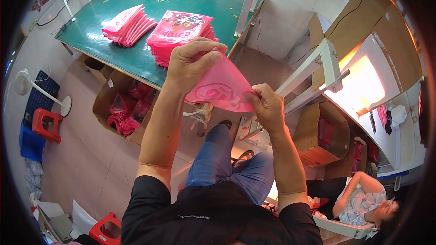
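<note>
I hold a pink plastic bag (221, 87) with a white print up in front of me over my lap. My left hand (190, 61) pinches its upper left edge, fingers curled over the top. My right hand (268, 105) grips its lower right corner between thumb and fingers. The bag hangs stretched between both hands. Beyond it, on a green table (136, 4), lie two stacks of pink bags, one stack (181, 34) just behind my left hand and the other stack (128, 25) to its left.
A cardboard box (120, 109) of pink bags sits under the table edge. A white metal machine frame (318, 72) stands to my right, with another open box (322, 136) below it. A seated person (363, 202) is at lower right. Red stools (45, 124) and a fan (27, 84) stand left.
</note>
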